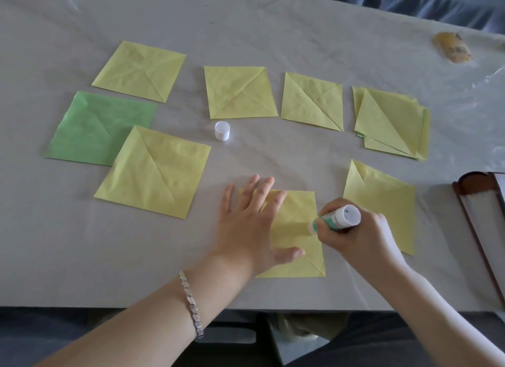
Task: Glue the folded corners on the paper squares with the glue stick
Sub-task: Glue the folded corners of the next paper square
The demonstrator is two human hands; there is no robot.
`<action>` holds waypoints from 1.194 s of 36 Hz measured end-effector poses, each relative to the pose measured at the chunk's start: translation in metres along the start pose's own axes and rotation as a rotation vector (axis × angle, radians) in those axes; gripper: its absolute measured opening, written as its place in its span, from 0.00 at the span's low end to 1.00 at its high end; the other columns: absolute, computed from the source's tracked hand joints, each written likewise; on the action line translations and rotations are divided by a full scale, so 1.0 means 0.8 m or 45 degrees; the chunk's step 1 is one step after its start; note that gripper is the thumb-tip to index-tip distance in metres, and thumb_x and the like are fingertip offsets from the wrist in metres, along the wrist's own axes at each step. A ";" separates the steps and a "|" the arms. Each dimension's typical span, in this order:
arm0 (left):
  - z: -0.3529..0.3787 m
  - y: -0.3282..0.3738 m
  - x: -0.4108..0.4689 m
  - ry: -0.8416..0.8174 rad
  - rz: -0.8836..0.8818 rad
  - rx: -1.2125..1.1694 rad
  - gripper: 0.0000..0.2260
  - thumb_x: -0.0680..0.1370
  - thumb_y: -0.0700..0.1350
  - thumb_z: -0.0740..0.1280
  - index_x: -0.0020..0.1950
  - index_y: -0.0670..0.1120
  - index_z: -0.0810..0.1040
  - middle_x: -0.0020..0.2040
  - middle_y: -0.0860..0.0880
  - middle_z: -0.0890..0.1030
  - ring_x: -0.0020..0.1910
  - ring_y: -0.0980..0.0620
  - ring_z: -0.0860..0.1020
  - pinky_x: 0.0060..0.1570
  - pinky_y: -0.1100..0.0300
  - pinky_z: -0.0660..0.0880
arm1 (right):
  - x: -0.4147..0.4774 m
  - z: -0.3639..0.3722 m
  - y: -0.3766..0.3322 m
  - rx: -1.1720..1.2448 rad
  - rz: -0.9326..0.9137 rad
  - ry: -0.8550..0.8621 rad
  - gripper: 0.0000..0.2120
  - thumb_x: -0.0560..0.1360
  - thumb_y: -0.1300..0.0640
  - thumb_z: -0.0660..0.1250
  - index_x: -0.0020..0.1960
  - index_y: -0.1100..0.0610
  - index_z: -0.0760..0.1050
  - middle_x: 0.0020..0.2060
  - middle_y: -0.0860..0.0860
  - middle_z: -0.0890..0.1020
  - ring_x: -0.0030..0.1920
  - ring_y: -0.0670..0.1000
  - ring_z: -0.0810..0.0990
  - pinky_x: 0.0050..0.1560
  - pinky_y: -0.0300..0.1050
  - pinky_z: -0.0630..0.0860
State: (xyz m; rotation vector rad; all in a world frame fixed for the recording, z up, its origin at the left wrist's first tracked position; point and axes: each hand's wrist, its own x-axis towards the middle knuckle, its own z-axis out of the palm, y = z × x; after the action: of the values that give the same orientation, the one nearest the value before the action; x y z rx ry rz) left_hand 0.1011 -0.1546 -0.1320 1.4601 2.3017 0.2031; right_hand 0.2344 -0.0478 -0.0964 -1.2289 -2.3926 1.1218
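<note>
A yellow paper square [297, 238] lies near the table's front edge. My left hand [251, 224] presses flat on its left part, fingers spread. My right hand [355, 232] grips a white and green glue stick [336, 219], whose tip touches the square's right side. The stick's white cap [222, 131] stands alone in the middle of the table. Around it lie several more yellow squares with folded corners, such as one at the left [155, 172] and one at the right [382, 205], plus a green square [95, 128].
A stack of yellow squares [390, 123] sits at the back right. A dark-framed object [481, 219] lies at the right edge. A yellowish lump [452, 47] rests at the far right. A wrinkled clear sheet covers the grey table [82, 243].
</note>
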 end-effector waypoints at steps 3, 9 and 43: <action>-0.001 0.000 0.000 -0.022 -0.012 -0.002 0.42 0.69 0.72 0.59 0.76 0.56 0.46 0.76 0.55 0.36 0.74 0.54 0.31 0.70 0.47 0.30 | 0.019 -0.001 -0.003 -0.013 -0.020 0.020 0.05 0.67 0.60 0.72 0.37 0.55 0.75 0.27 0.51 0.76 0.27 0.45 0.69 0.26 0.32 0.65; 0.000 -0.001 0.000 -0.016 -0.004 0.009 0.43 0.69 0.72 0.59 0.76 0.56 0.45 0.76 0.55 0.36 0.74 0.54 0.31 0.71 0.46 0.31 | 0.031 0.000 -0.006 0.028 -0.011 0.043 0.05 0.68 0.59 0.71 0.37 0.54 0.75 0.27 0.48 0.75 0.27 0.44 0.69 0.27 0.32 0.65; -0.003 -0.006 0.000 -0.093 0.035 0.064 0.51 0.64 0.75 0.61 0.77 0.56 0.39 0.76 0.54 0.34 0.74 0.53 0.31 0.71 0.46 0.32 | -0.024 0.002 0.002 0.018 -0.032 -0.038 0.09 0.65 0.60 0.73 0.34 0.50 0.74 0.33 0.44 0.78 0.29 0.43 0.73 0.29 0.32 0.68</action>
State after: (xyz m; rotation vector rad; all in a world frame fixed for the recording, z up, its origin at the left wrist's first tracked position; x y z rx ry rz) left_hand 0.0963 -0.1566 -0.1310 1.4994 2.2445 0.0992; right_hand 0.2468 -0.0632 -0.0966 -1.1830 -2.4106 1.1556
